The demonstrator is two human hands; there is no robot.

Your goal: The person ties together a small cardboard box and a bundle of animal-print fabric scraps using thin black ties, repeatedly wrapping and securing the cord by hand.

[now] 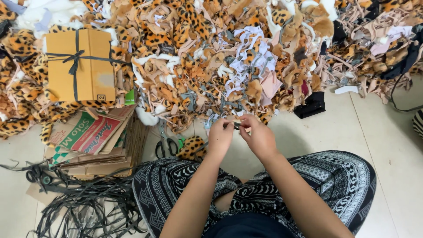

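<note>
left hand (220, 137) and right hand (260, 137) raised side by side ahead of knees, nearly touching at fingertips. both backs of hands face camera, fingers curled inward, thumbs and forefingers pinched together between hands. both forearms bare, rising from lower frame edge, converging toward wrists. left forearm nearly straight up frame, right forearm angled in from lower right. wrists roughly level, slightly bent. person seated, legs in black-and-white patterned trousers folded, knees spread to either side under arms.
</note>
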